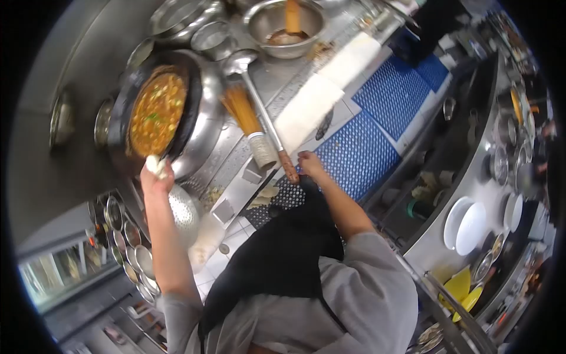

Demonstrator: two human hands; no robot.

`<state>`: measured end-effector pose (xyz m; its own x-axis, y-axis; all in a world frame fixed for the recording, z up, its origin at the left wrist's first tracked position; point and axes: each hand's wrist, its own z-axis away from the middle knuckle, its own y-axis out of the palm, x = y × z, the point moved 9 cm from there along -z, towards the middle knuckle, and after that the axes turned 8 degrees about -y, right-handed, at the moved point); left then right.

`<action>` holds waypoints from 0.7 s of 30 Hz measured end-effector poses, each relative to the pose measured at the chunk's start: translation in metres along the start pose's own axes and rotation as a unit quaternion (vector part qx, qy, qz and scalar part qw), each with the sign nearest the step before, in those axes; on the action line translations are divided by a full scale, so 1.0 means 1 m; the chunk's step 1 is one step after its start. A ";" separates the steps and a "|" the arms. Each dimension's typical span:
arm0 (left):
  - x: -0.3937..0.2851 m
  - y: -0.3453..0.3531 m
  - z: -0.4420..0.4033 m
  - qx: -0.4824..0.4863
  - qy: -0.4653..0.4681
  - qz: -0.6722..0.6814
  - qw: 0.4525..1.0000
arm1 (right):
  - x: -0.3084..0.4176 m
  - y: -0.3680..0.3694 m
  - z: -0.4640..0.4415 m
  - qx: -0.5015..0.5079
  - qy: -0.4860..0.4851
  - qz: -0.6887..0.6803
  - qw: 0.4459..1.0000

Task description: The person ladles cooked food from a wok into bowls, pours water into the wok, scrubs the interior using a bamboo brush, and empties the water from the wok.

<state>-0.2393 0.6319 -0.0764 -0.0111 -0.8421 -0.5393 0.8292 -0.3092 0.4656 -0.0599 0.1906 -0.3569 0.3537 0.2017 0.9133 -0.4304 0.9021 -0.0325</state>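
Observation:
My left hand [158, 177] is closed around a folded white cloth [156, 165] at the near rim of a dark wok [191, 109]. An orange-red stew with pale pieces and a bit of green [154, 115] fills the tilted wok, over a round steel burner ring [211, 112]. My right hand [311, 164] hovers beside the wooden handle of a steel ladle [259, 94], apart from it. Its fingers are loosely curled with a gap to the thumb, and nothing shows in them. A bamboo wok brush [244, 115] with a wrapped grip lies alongside the ladle.
Behind the wok stand a steel bowl [250, 26] with a wooden-handled tool and a wire strainer [213, 40]. A perforated skimmer [184, 215] sits near my left forearm. Blue mats [359, 156] cover the floor. White plates [466, 227] line the right-hand counter.

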 end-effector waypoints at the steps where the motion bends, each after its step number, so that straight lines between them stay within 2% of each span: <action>1: -0.017 -0.017 -0.016 0.012 0.068 -0.068 0.995 | -0.023 0.018 -0.012 0.000 -0.021 0.023 1.000; 2: -0.033 -0.034 -0.031 0.016 0.137 -0.131 0.982 | -0.076 0.042 -0.029 0.008 0.084 -0.099 0.991; 3: 0.000 0.022 0.009 0.003 0.036 0.010 0.999 | -0.083 0.063 -0.034 -0.003 0.124 -0.156 0.980; 4: -0.022 -0.026 -0.092 0.237 -0.013 -0.061 0.969 | -0.144 0.073 -0.069 0.084 0.153 -0.172 0.970; 5: -0.023 -0.010 -0.031 0.111 0.020 -0.065 0.991 | -0.112 0.132 -0.078 0.004 0.105 -0.136 0.985; 6: -0.019 0.010 -0.008 0.079 0.042 -0.098 0.991 | -0.098 0.094 -0.068 -0.061 0.107 -0.246 0.961; 7: -0.015 0.023 0.012 0.046 0.067 -0.142 0.987 | -0.087 0.092 -0.065 -0.091 0.114 -0.228 0.963; 9: -0.005 0.040 0.034 0.028 0.082 -0.183 0.979 | -0.093 0.103 -0.061 -0.119 0.178 -0.346 0.913; 11: 0.004 0.016 0.000 0.199 -0.090 -0.021 0.976 | -0.072 0.092 -0.045 -0.115 0.181 -0.319 0.923; 13: -0.019 -0.026 -0.020 0.106 -0.019 -0.004 0.994 | -0.056 0.086 -0.044 -0.092 0.153 -0.287 0.941; 15: -0.021 -0.027 -0.016 0.065 -0.008 0.004 0.998 | -0.042 0.083 -0.036 -0.060 0.100 -0.255 0.960; 16: -0.014 -0.023 -0.014 0.048 -0.005 0.014 0.999 | -0.041 0.076 -0.029 -0.075 0.112 -0.236 0.962; 19: -0.016 -0.017 -0.019 0.075 0.030 -0.008 0.997 | -0.031 0.026 0.007 -0.116 0.111 -0.043 0.986; 21: -0.023 -0.025 -0.033 0.082 0.053 -0.009 0.995 | -0.041 -0.007 0.028 -0.046 0.095 0.028 0.994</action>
<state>-0.2416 0.6739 -0.0990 0.0415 -0.7870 -0.6156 0.7272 -0.3987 0.5587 -0.0945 0.1657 -0.3825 0.4852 0.3131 0.8164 -0.3796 0.9165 -0.1258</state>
